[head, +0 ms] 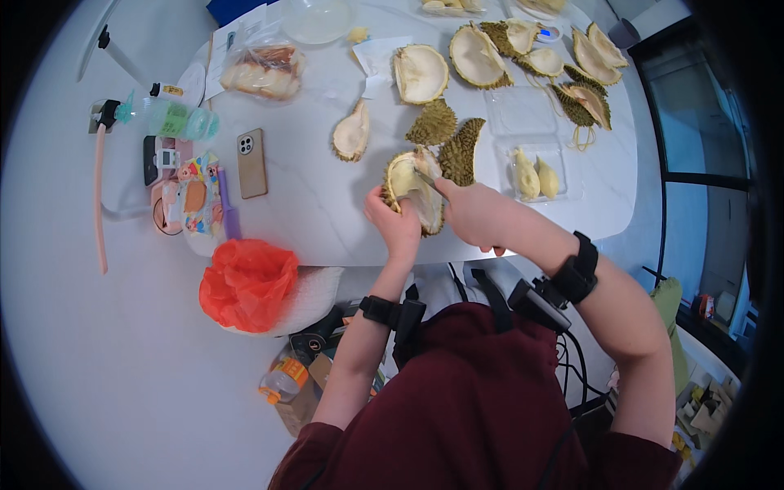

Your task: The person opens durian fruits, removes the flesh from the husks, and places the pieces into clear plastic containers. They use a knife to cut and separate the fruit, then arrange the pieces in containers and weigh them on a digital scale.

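My left hand [397,225] grips the lower left side of an opened durian [404,171], thumb inside the husk. In my right hand [474,211] is a knife [431,182], its blade reaching into the durian's pale inside. Behind the durian lie a spiky husk piece [432,122] and another husk piece [462,153], which stands close to its right side. To the right, a clear plastic tray [557,195] holds pale yellow durian flesh [527,174]. A small husk section [351,133] lies inner side up to the left.
Empty husk shells [421,73] lie along the back of the white table [318,202]. A phone [252,164], bagged bread [263,72] and a wipes pack [199,196] are at the left. A red plastic bag [248,282] lines a bin below the table edge.
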### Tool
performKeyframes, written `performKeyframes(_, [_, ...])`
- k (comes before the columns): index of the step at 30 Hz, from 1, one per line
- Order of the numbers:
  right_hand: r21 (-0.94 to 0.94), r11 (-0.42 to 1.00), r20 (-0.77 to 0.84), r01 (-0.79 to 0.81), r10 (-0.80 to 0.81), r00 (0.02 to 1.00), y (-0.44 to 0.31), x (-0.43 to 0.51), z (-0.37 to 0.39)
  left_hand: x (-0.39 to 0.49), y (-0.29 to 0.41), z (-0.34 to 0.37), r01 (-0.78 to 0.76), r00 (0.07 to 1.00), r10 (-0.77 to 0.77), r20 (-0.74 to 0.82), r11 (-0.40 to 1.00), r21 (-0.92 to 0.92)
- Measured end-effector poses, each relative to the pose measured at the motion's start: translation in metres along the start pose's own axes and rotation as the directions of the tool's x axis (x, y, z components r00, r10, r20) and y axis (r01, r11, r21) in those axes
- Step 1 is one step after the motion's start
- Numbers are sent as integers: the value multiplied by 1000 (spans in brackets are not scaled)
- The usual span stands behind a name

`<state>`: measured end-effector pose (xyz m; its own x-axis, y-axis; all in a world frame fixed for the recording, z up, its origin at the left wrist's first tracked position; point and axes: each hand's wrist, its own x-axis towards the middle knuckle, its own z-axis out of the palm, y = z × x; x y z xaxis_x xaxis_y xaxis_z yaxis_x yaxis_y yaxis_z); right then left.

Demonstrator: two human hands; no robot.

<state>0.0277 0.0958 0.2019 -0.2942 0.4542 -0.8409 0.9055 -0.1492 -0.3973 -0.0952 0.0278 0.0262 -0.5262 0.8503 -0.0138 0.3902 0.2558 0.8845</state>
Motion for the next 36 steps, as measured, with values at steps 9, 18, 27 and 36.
performKeyframes(9, [-27,998,19,52,-51,999,11,12,11,-1,0,1,0,1000,-1,15,1000,8])
performKeyframes(18, [280,956,-104,89,-62,993,25,11,57,-1,-7,4,50,998,-50,-26,999,8])
performKeyframes(27, [348,936,-25,57,-51,998,38,-24,18,5,-7,2,8,1000,-8,29,1000,-1])
performKeyframes(36, [363,930,-6,61,-64,998,38,-25,24,8,-8,0,-12,998,14,54,1000,-27])
